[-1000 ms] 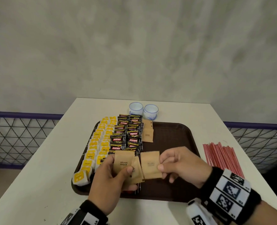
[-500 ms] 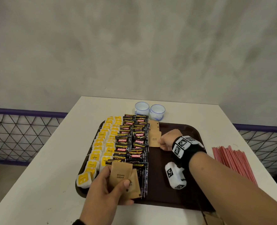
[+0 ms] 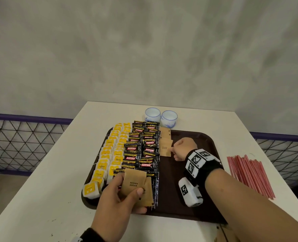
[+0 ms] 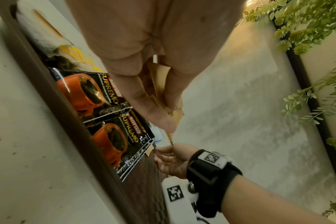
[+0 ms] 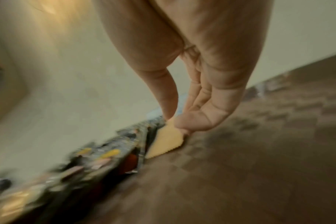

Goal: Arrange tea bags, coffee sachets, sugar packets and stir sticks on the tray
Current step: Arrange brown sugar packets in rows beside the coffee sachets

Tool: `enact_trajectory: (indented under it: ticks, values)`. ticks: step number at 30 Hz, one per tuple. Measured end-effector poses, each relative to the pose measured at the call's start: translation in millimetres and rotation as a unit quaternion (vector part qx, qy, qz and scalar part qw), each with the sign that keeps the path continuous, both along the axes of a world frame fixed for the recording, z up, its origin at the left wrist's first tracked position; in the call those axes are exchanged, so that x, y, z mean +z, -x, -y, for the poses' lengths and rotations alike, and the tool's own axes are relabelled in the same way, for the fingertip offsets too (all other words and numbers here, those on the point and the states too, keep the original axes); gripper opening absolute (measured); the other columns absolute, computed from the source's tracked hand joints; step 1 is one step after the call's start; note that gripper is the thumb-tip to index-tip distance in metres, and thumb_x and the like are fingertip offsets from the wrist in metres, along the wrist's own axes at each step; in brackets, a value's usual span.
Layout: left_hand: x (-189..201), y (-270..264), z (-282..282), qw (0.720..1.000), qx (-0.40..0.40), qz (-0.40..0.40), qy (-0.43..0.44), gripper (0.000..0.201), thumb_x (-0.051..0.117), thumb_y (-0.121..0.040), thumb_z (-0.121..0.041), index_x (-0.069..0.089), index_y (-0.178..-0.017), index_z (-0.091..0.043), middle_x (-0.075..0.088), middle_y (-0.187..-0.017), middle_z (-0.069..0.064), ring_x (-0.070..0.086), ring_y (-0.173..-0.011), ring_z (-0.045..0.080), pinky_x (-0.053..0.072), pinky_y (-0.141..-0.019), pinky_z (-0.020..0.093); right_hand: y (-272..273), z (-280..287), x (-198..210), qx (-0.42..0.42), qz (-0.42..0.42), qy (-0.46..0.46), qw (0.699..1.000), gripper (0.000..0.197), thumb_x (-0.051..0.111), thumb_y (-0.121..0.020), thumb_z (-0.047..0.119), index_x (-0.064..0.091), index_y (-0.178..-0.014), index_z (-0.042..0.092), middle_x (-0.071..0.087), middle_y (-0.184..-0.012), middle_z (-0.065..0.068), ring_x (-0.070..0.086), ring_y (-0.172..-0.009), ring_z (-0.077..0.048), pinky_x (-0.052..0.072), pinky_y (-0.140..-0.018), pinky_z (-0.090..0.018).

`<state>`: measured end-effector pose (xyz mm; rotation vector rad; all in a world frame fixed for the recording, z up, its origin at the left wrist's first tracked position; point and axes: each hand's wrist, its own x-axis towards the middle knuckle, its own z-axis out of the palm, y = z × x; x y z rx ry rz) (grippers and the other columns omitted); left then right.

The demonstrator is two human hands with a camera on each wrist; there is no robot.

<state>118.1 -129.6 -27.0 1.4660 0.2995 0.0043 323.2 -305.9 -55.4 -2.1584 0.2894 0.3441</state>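
Laying the sugar column now. Landmark is the tray (image 3: 193, 213); everything below is placed relative to it.

My right hand (image 3: 184, 149) is over the tray's middle, toward its far half, thumb and forefinger pinching the right edge of one brown sugar packet (image 3: 165, 148). The right wrist view is blurred, but the fingertips (image 5: 184, 122) are clearly closed on the packet's corner. That packet lies flat on the tray floor with its left edge against the coffee sachets (image 3: 142, 151) and its long axis running toward the far rim, overlapping the packets already laid beyond it.

My left hand (image 3: 120, 198) is at the tray's near-left corner, gripping a small stack of sugar packets (image 3: 135, 186), thumb across the front. It holds them above the near end of the coffee rows, not resting on them as far as I can tell.

Tea bags (image 3: 108, 159) fill the tray's left strip. Stir sticks (image 3: 249, 173) are off the tray on the table, just past its right rim, long axis near to far.

Key relation, as I judge it: the next open slot is directly nearer me than the pinched packet, along the same column. The supply stack sits nearer still and to the left. So the right hand goes back and left to fetch, then forward again.

The sticks are closest to the right hand for later.
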Motion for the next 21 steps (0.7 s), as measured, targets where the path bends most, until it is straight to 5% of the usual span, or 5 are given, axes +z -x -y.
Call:
enact_trajectory:
  ticks: [4,8,12,17,21]
  values:
    - [5,-6,4,1.000,-0.017,0.003,0.019,0.029,0.064,-0.082,0.000,0.062,-0.103,-0.019,0.072,-0.084,-0.004,0.072,-0.079,0.017,0.060,-0.058,0.040,67,-6,40,0.155,-0.020,-0.205,0.966,0.003,0.063,-0.090,0.011,0.060,-0.090,0.012,0.064,-0.077,-0.007,0.059,-0.060,-0.017,0.052,-0.050,-0.023]
    - [6,-10,11,0.999,-0.024,0.012,0.028,0.027,0.065,-0.081,0.001,0.063,-0.104,-0.014,0.072,-0.089,0.007,0.072,-0.080,0.023,0.059,-0.058,0.045,123,2,59,0.289,-0.084,-0.301,0.905,0.010,0.060,-0.090,0.004,0.064,-0.096,0.011,0.065,-0.076,-0.004,0.062,-0.068,-0.015,0.057,-0.057,-0.026]
    - [5,-10,20,0.999,-0.027,0.011,0.018,0.026,0.066,-0.081,-0.001,0.063,-0.102,-0.015,0.071,-0.092,0.009,0.072,-0.081,0.026,0.059,-0.057,0.044,135,9,55,0.235,0.006,-0.231,0.944,0.003,0.066,-0.086,0.003,0.067,-0.088,0.006,0.063,-0.071,-0.012,0.059,-0.062,-0.021,0.053,-0.049,-0.025]
    - [5,-9,20,1.000,-0.022,0.010,-0.020,0.024,0.066,-0.082,-0.004,0.064,-0.100,-0.019,0.072,-0.088,0.004,0.072,-0.079,0.019,0.059,-0.057,0.041,134,23,54,0.218,0.032,-0.189,0.957,0.007,0.070,-0.083,0.007,0.068,-0.076,0.009,0.062,-0.062,-0.012,0.056,-0.060,-0.027,0.046,-0.045,-0.024]
    - [1,-7,13,1.000,0.003,0.001,-0.012,0.017,0.062,-0.085,-0.005,0.063,-0.099,-0.015,0.073,-0.081,0.010,0.071,-0.075,0.026,0.059,-0.057,0.044,104,39,49,0.078,0.022,-0.189,0.979,0.012,0.067,-0.083,-0.003,0.066,-0.073,0.004,0.059,-0.059,-0.012,0.055,-0.051,-0.019,0.047,-0.045,-0.024]
